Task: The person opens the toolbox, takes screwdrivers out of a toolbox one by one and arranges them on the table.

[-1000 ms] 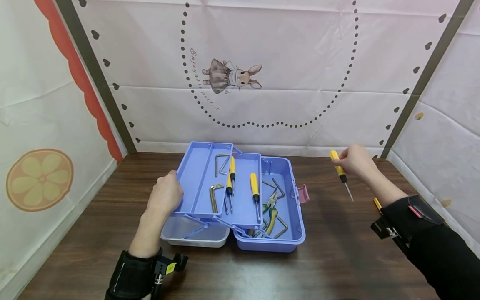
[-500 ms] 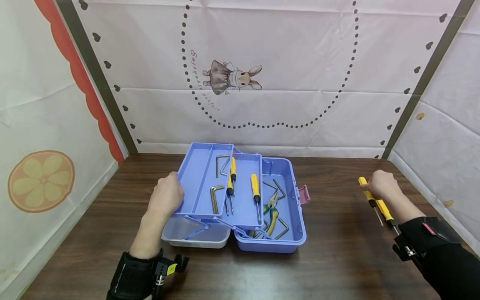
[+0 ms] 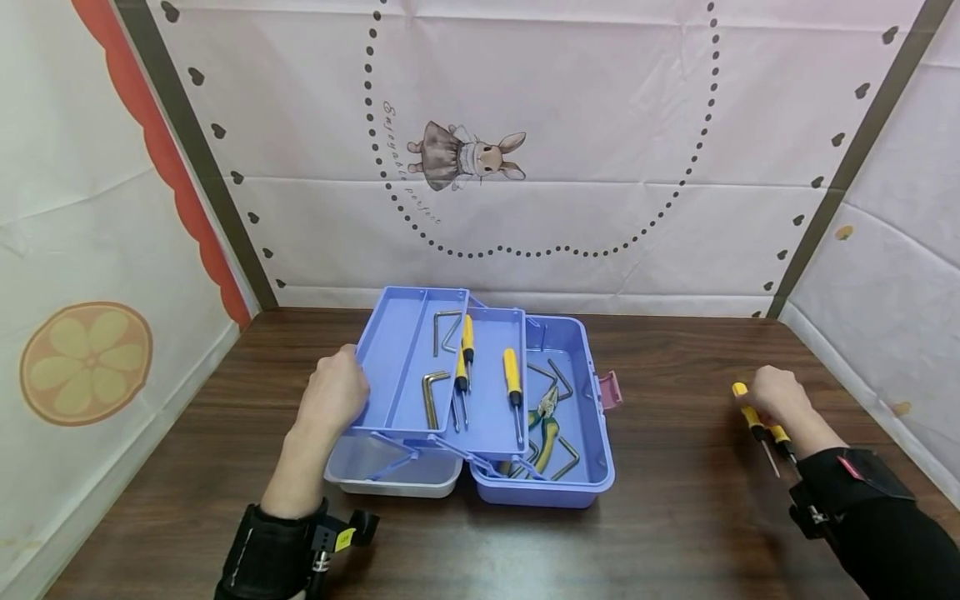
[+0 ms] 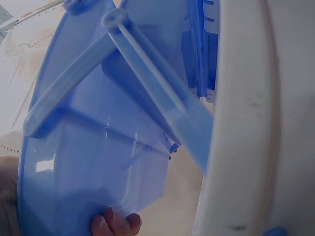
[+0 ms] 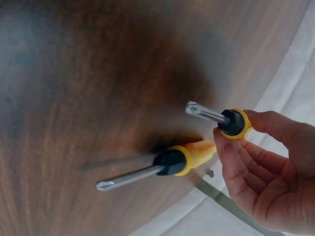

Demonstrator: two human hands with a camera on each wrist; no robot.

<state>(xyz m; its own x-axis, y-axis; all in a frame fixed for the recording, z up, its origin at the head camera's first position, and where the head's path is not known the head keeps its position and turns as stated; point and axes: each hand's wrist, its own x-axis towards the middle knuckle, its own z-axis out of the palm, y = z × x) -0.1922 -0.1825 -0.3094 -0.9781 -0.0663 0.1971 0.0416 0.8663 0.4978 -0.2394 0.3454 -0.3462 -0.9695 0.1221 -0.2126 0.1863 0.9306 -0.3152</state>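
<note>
At the left, my left hand (image 3: 333, 392) grips the outer edge of the top tray (image 3: 382, 358) of a blue toolbox (image 3: 595, 442); its fingertips (image 4: 114, 223) curl under the tray in the left wrist view. Over on the right side of the table, my right hand (image 3: 783, 396) pinches a yellow-and-black screwdriver (image 5: 235, 124) by its handle between thumb and fingers, shaft tilted downward. Just beside it a second yellow screwdriver (image 5: 171, 163) lies on the wood, partly covered by the hand in the head view.
Hex keys (image 3: 429, 396) and yellow screwdrivers (image 3: 512, 371) lie in the fanned-out trays. Pliers (image 3: 549, 433) and more hex keys sit in the toolbox's bottom. Its translucent lid (image 3: 393, 486) is folded out left, and a pink latch (image 3: 611, 390) sticks out right. White cloth walls (image 3: 600, 167) surround the table.
My right hand has carried the screwdriver rightward, toward me and down, bringing it beside the screwdriver on the table. The left hand stays on the tray.
</note>
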